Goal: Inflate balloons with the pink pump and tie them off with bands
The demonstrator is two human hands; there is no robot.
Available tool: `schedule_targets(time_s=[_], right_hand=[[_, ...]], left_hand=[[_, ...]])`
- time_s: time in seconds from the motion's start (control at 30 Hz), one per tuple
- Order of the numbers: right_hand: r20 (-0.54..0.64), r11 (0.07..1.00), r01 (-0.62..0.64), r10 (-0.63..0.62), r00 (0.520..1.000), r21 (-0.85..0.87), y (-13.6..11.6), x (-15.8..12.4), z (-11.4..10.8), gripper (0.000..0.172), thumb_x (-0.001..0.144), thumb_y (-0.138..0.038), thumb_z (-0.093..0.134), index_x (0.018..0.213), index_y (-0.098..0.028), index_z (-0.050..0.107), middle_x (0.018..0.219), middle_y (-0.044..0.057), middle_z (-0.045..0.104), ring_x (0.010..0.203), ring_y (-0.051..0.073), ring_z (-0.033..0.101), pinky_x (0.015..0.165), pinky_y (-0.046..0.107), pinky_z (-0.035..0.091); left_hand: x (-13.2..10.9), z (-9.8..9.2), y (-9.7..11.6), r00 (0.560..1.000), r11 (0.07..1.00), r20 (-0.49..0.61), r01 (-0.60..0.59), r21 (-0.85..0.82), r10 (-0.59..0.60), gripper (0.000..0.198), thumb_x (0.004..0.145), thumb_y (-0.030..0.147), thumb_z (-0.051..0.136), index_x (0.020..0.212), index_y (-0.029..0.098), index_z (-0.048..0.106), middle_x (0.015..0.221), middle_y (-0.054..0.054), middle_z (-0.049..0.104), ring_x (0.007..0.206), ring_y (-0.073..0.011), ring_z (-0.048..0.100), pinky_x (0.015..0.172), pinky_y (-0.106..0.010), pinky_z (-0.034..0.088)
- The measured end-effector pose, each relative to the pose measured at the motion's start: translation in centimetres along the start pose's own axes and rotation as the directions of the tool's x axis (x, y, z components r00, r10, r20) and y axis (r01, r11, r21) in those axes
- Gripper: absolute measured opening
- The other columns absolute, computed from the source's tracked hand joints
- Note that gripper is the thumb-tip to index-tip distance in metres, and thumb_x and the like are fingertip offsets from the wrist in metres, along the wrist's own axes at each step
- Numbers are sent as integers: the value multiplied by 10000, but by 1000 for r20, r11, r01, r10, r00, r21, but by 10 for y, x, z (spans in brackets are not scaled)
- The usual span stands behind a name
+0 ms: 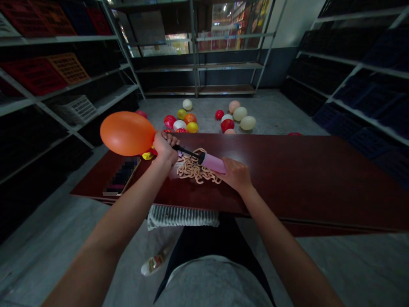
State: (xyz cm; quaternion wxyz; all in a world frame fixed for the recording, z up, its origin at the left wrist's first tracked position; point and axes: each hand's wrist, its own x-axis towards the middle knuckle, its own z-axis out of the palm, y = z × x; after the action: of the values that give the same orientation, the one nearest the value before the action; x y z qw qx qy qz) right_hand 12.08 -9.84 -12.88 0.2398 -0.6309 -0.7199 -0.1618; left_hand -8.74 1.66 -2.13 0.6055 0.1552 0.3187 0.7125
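Observation:
An inflated orange balloon extends leftward from my left hand. The fingers of that hand are closed round the balloon's neck, where it meets the dark nozzle end of a hand pump. The pump has a pink barrel and a black rod, and it lies nearly level above the table. My right hand is wrapped round the right end of the pink barrel. Under the pump, a heap of uninflated long beige balloons is spread on the tabletop. Small yellow and red pieces, perhaps deflated balloons, lie beside my left hand.
The dark red table stretches to the right. A phone rests near its left end. Beyond it, several inflated balloons lie on the floor. Shelves with crates stand left and right, and a metal rack stands behind.

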Motion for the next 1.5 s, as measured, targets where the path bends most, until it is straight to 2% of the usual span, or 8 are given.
schedule_targets(time_s=[0.17, 0.33, 0.47, 0.6, 0.77, 0.9, 1.27, 1.5], right_hand=[[-2, 996, 11, -11, 1000, 84, -3, 1, -1, 471, 854, -610, 634, 1030, -174, 658, 861, 70, 736, 733, 208, 670, 619, 295, 360], [-25, 971, -26, 33, 999, 236, 1, 0, -1, 530, 842, -624, 645, 1120, -174, 642, 917, 69, 749, 759, 221, 700, 630, 295, 422], [-74, 965, -93, 114, 991, 247, 12, -1, 2, 553, 851, -645, 606, 1108, -157, 639, 881, 87, 744, 739, 236, 703, 622, 307, 436], [-95, 968, -126, 149, 984, 216, 18, -1, 5, 518, 863, -614, 594, 1107, -159, 637, 886, 95, 749, 746, 239, 704, 621, 305, 436], [-122, 965, -171, 198, 973, 198, 21, 1, 5, 512, 867, -609, 587, 1091, -152, 646, 858, 87, 748, 728, 229, 700, 603, 295, 412], [-126, 964, -199, 222, 967, 178, 22, 2, 5, 527, 861, -628, 588, 1086, -156, 653, 856, 84, 749, 743, 228, 696, 602, 291, 390], [-52, 998, -60, 59, 997, -16, 4, 3, 5, 457, 885, -611, 579, 996, -178, 674, 791, 67, 719, 666, 196, 627, 601, 309, 299], [-53, 998, 50, -52, 997, -40, 2, -1, 6, 474, 871, -606, 619, 1042, -166, 655, 845, 67, 725, 713, 204, 647, 626, 306, 334]], left_hand=[[-1, 11, 34, 998, 998, -15, -59, 32, 60, 428, 998, 253, 397, 608, 199, 232, 405, 85, 200, 320, -67, 200, 411, -232, 214], [-31, 46, 50, 949, 977, 241, -213, 13, 204, 512, 1036, 368, 426, 595, 210, 218, 422, 71, 178, 322, -78, 193, 401, -250, 191], [-50, 69, 28, 890, 947, 336, -319, -24, 309, 545, 1036, 413, 436, 566, 212, 244, 427, 63, 172, 320, -77, 170, 385, -258, 166], [-52, 77, -19, 886, 950, 354, -312, -22, 299, 555, 1035, 420, 433, 544, 215, 274, 408, 66, 195, 307, -77, 179, 359, -258, 190], [-53, 73, -74, 911, 970, 346, -244, 12, 225, 582, 1014, 420, 477, 505, 212, 290, 367, 70, 222, 276, -84, 213, 326, -246, 201], [-47, 66, -85, 914, 978, 359, -206, 11, 189, 590, 975, 525, 516, 525, 204, 310, 387, 78, 238, 287, -72, 234, 341, -231, 235], [-7, 14, -59, 998, 999, 64, -4, -50, 7, 505, 1023, 242, 379, 539, 195, 240, 367, 69, 215, 297, -76, 196, 371, -236, 205], [10, -4, -10, 999, 999, -40, -4, -45, 2, 441, 978, 186, 390, 559, 191, 252, 385, 75, 209, 313, -71, 193, 382, -229, 203]])
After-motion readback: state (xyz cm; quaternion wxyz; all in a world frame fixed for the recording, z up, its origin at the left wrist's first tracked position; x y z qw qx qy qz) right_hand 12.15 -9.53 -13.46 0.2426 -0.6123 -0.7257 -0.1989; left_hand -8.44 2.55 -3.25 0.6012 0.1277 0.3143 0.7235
